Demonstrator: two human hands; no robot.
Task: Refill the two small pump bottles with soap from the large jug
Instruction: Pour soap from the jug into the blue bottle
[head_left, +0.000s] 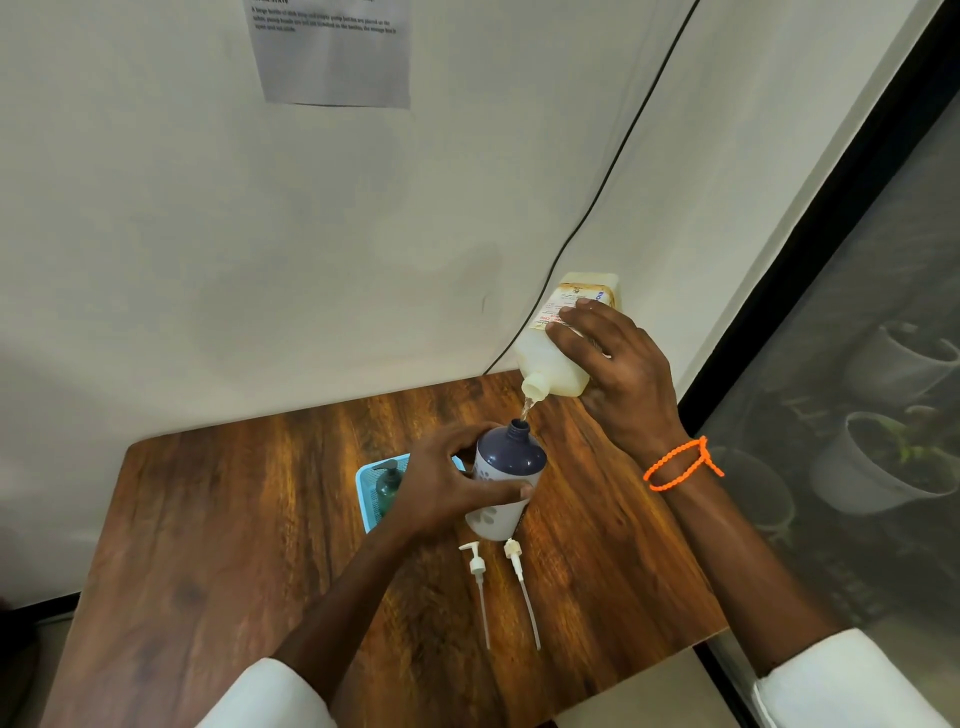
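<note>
My right hand (621, 376) grips the large pale yellow jug (550, 358), tipped mouth-down. A thin stream of soap (526, 409) runs from its spout into the open neck of a dark blue and white bottle (506, 470). My left hand (449, 480) holds that bottle around its middle, tilted toward the jug, above the wooden table (234, 519). A second, dark green bottle (387, 488) lies in a light blue tray (363, 493), partly hidden behind my left hand. Two white pump heads (478, 566) (514, 558) with long tubes lie on the table in front of the bottle.
The table stands against a white wall with a taped paper sheet (332, 52) and a black cable (597, 208) running down to the table's back edge. At the right, behind a dark screen, are plant pots (883, 462).
</note>
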